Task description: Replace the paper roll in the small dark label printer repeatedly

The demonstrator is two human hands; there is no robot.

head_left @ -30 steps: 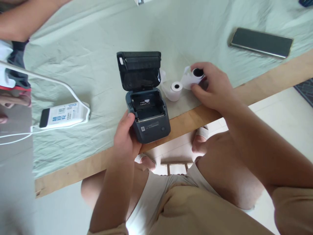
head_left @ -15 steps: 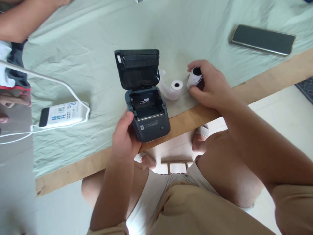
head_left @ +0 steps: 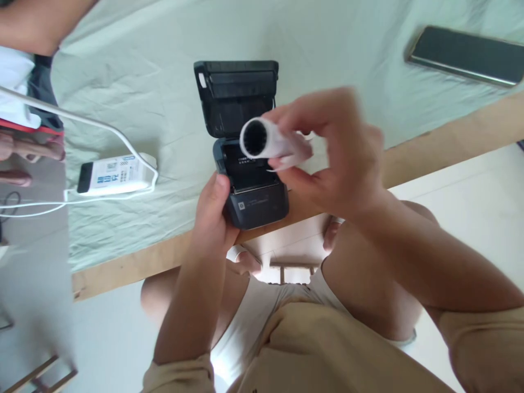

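A dark label printer (head_left: 262,206) sits at the table's near edge, its lid (head_left: 233,103) swung up and back. My left hand (head_left: 213,215) grips the printer's left side, thumb on top near the bay's corner. Above the right part of the bay, my right hand (head_left: 341,155) pinches a white paper roll (head_left: 279,146) between thumb and fingers. The roll is tilted, with its wide black core facing left, and it covers part of the bay. The smaller paper roll is hidden behind my right hand.
A green cloth (head_left: 164,65) covers the wood-edged table (head_left: 135,273). A white power bank (head_left: 118,174) with a white cable (head_left: 102,136) lies left. A dark phone (head_left: 466,54) rests at far right. Another person's arm (head_left: 36,24) reaches in at upper left.
My right hand has lifted the wide-core paper roll off the table and carried it left over the printer. My left hand still holds the printer. The view has shifted slightly.
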